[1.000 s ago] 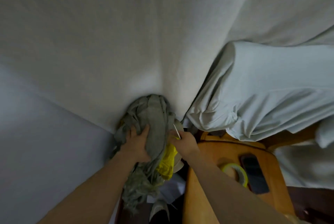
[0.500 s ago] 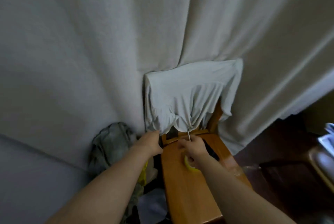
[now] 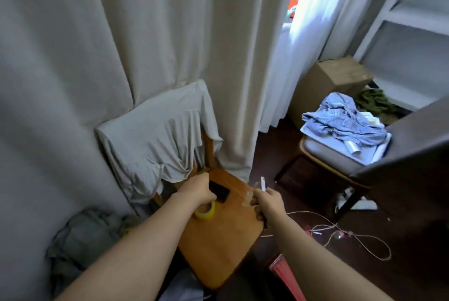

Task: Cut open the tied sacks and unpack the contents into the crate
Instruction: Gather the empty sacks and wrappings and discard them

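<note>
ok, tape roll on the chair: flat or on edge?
Flat: the yellow tape roll lies on the chair seat, hole facing up.

You are wearing the one camera on your head. It is looking forward and down, close over the wooden chair [image 3: 220,245], facing the curtain [image 3: 150,33].

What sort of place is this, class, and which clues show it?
Likely a lived-in room at home, perhaps a bedroom: floor-length curtains, a wooden chair with a garment draped over its back, and denim clothes heaped on a stool.
</note>
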`<state>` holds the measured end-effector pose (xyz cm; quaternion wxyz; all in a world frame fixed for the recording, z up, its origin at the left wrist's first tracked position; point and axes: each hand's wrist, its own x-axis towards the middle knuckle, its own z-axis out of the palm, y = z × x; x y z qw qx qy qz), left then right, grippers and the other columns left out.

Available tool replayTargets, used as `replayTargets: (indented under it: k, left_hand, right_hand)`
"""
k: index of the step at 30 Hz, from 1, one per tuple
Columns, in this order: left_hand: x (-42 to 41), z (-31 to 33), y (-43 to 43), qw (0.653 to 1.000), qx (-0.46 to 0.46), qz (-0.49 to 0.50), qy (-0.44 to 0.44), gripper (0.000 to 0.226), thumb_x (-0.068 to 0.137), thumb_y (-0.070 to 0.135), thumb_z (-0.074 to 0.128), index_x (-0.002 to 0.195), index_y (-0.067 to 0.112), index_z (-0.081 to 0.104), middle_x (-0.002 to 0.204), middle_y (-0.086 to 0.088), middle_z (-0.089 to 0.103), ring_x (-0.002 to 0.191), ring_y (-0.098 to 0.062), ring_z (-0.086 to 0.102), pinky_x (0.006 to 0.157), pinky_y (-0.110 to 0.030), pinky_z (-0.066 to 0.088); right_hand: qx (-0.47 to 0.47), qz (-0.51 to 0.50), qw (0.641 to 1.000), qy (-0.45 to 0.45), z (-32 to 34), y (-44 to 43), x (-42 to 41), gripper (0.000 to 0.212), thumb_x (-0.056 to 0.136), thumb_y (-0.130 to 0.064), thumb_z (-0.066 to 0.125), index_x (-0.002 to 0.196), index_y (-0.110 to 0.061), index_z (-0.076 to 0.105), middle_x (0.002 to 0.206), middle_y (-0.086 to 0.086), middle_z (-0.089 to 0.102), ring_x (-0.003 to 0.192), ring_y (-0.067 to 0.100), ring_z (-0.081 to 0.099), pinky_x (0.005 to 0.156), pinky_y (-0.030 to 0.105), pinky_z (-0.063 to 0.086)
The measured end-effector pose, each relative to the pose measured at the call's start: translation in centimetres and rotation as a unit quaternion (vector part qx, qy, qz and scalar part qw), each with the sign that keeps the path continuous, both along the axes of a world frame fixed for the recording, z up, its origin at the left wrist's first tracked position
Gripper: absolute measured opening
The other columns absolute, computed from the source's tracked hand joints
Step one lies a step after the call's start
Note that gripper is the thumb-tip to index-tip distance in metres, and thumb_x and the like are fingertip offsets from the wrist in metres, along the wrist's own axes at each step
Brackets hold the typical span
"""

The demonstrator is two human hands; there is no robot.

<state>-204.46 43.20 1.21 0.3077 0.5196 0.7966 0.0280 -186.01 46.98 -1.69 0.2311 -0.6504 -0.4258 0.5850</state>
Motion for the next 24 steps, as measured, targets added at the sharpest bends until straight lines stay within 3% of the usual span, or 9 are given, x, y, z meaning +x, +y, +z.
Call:
replayTargets:
  k: [4, 7, 11, 14, 17, 20, 24]
  left_hand:
    - [5.6, 0.4, 2.5, 0.998, 0.000, -0.056, 0.013, 0.055, 0.081, 0.031, 0.066, 0.129, 0.012, 0.046, 0.128, -0.009, 0.053, 0.114, -0.027, 0.053, 0.088, -0.032, 0.046]
    - [11.7, 0.6, 4.7, 0.994, 0.008, -0.109, 0.015, 0.049, 0.082, 0.031, 0.065, 0.125, 0.013, 0.050, 0.125, -0.009, 0.056, 0.111, -0.026, 0.056, 0.084, -0.032, 0.047]
    - [22.5, 1.2, 6.8, 0.979, 0.012, -0.202, 0.021, 0.054, 0.081, 0.031, 0.063, 0.129, 0.011, 0.049, 0.132, -0.010, 0.053, 0.122, -0.028, 0.050, 0.094, -0.033, 0.042]
    - [31.9, 1.8, 8.4, 0.961, 0.015, -0.276, 0.028, 0.050, 0.079, 0.029, 0.064, 0.124, 0.010, 0.054, 0.126, -0.010, 0.059, 0.116, -0.028, 0.055, 0.091, -0.033, 0.045]
    - [42.8, 1.9, 9.3, 0.941, 0.016, -0.338, 0.021, 0.046, 0.079, 0.029, 0.066, 0.119, 0.009, 0.057, 0.118, -0.011, 0.063, 0.109, -0.028, 0.059, 0.090, -0.033, 0.048]
    - [54.9, 1.5, 9.4, 0.914, 0.011, -0.405, 0.010, 0.049, 0.079, 0.031, 0.068, 0.120, 0.007, 0.057, 0.116, -0.011, 0.063, 0.109, -0.027, 0.059, 0.090, -0.032, 0.047]
    - [70.2, 1.1, 8.1, 0.860, 0.007, -0.509, 0.033, 0.043, 0.081, 0.030, 0.064, 0.118, 0.010, 0.058, 0.109, -0.007, 0.065, 0.104, -0.024, 0.060, 0.081, -0.028, 0.046]
  right_hand:
    - [0.007, -0.052, 0.999, 0.012, 0.5, -0.1, 5.1, 0.012, 0.085, -0.007, 0.049, 0.074, -0.007, 0.051, 0.062, 0.009, 0.054, 0.033, 0.013, 0.036, 0.034, 0.017, 0.027]
    - [0.005, -0.100, 0.995, 0.007, 0.5, -0.3, 10.8, 0.018, 0.084, -0.009, 0.050, 0.066, -0.009, 0.050, 0.058, 0.008, 0.053, 0.037, 0.016, 0.037, 0.038, 0.020, 0.027]
    - [-0.020, -0.209, 0.974, 0.084, 0.6, -0.7, 20.9, 0.019, 0.088, -0.006, 0.048, 0.070, -0.010, 0.045, 0.055, 0.006, 0.048, 0.031, 0.010, 0.032, 0.038, 0.017, 0.022]
    - [-0.032, -0.293, 0.947, 0.130, 0.8, -1.2, 29.9, 0.019, 0.089, -0.006, 0.048, 0.070, -0.010, 0.046, 0.051, 0.004, 0.047, 0.028, 0.008, 0.030, 0.036, 0.014, 0.022]
    - [-0.022, -0.362, 0.921, 0.142, 0.4, -2.5, 40.2, 0.013, 0.087, 0.000, 0.045, 0.082, -0.009, 0.053, 0.053, 0.004, 0.050, 0.030, 0.008, 0.032, 0.035, 0.014, 0.024]
    - [0.009, -0.420, 0.899, 0.124, -0.5, -4.7, 51.1, 0.023, 0.088, 0.008, 0.038, 0.098, -0.007, 0.052, 0.063, 0.009, 0.054, 0.037, 0.010, 0.038, 0.033, 0.015, 0.028]
    - [0.017, -0.504, 0.858, 0.102, -1.2, -9.3, 64.4, 0.020, 0.095, 0.002, 0.036, 0.105, -0.009, 0.050, 0.067, 0.009, 0.054, 0.047, 0.013, 0.037, 0.034, 0.015, 0.029]
